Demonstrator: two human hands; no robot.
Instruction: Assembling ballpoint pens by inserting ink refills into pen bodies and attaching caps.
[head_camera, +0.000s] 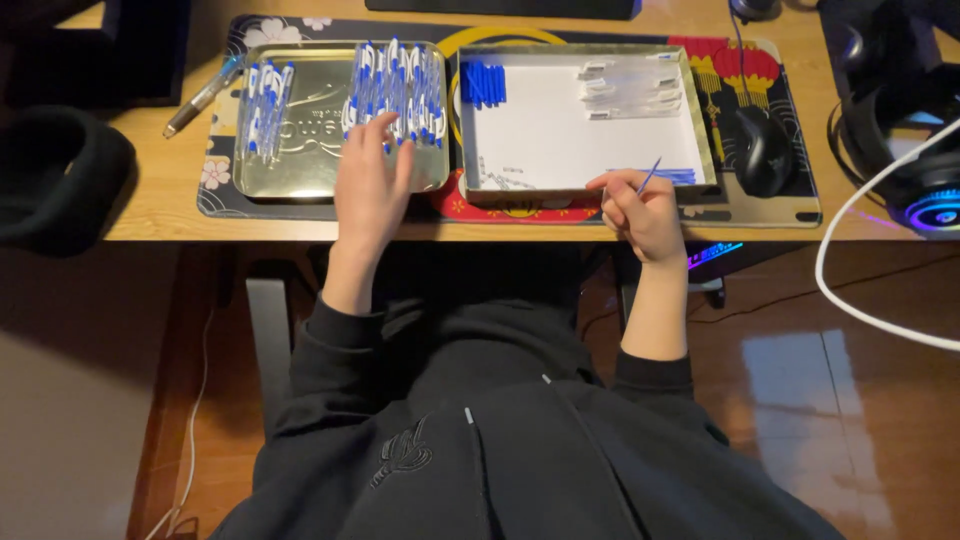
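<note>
left hand (372, 178) rests spread on the heaped blue-and-white pens (395, 90) in the metal tray (300, 170), upper left of centre. right hand (645, 212) pinches a thin blue refill (650, 176) over the white box (560, 140), where few parts lie; judged mostly assembled.

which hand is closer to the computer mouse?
Right. The right hand sits at the white tray's front corner, just left of the computer mouse; the left hand is far off over the pens.
</note>
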